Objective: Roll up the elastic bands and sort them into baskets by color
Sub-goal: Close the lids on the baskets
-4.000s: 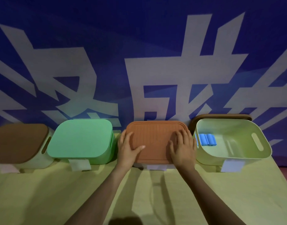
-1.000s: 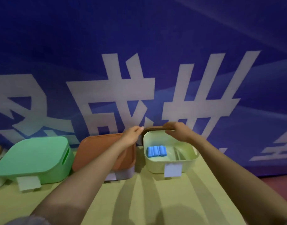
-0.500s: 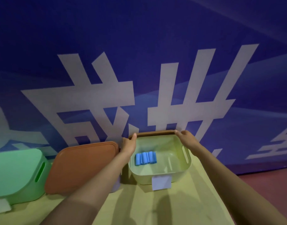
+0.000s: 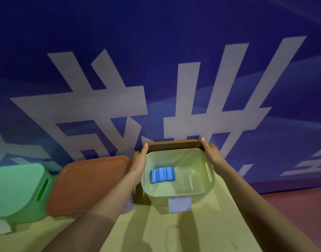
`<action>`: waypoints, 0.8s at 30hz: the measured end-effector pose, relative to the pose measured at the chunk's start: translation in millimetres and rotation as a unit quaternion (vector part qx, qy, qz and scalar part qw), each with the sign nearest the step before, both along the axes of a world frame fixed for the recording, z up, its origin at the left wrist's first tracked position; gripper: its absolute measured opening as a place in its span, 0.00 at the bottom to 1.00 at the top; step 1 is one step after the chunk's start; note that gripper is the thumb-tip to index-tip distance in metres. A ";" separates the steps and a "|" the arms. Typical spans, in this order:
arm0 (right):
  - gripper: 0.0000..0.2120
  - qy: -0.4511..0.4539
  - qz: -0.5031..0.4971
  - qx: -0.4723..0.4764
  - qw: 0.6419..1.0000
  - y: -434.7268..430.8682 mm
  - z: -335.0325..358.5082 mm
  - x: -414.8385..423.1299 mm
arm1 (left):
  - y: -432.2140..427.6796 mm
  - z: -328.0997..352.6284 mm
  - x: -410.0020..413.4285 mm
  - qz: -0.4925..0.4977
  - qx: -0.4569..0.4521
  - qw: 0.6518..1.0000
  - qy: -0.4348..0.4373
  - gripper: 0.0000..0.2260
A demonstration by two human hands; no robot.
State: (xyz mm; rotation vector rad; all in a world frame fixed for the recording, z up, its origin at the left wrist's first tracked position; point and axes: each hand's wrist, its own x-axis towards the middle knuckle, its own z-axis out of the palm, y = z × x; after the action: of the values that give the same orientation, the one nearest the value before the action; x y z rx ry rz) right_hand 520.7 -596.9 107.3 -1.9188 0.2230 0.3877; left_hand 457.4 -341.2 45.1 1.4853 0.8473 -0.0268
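Observation:
A pale green basket (image 4: 196, 192) stands open at the table's right end, with several rolled blue elastic bands (image 4: 162, 175) lying side by side on its floor. Behind it a brown lid (image 4: 173, 143) stands on edge against the blue wall. My left hand (image 4: 138, 160) grips the lid's left end and my right hand (image 4: 210, 153) grips its right end, both above the basket's back corners. A white label (image 4: 179, 204) hangs on the basket's front.
To the left sit a basket closed with an orange-brown lid (image 4: 88, 182) and a green basket (image 4: 18, 191) with a green lid. The yellow table (image 4: 192, 231) ends just right of the open basket, where red floor (image 4: 301, 206) shows.
Four seconds ago both hands pressed on the orange-brown lid. They have since gone to the brown lid behind the open basket and taken hold of its two ends. The view shifted right.

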 end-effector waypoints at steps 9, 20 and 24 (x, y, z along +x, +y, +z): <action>0.28 -0.062 -0.036 0.052 0.996 -9.9 30.8 -12.1 | -29.3 94.9 -36.6 -0.022 0.070 0.993 -0.095 0.22; 0.21 -0.095 -0.077 0.113 0.986 -25.6 43.2 -49.4 | -37.6 100.4 -66.7 0.013 0.035 0.985 -0.166 0.23; 0.18 -0.089 -0.095 0.118 0.984 -26.3 32.7 -72.2 | -47.5 88.5 -89.3 0.026 0.041 0.989 -0.139 0.16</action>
State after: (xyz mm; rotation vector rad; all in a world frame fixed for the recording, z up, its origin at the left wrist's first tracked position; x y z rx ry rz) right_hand 448.6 -623.2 140.0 -1.6713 0.2290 0.1077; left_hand 368.1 -388.7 133.6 1.5005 0.6662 0.2504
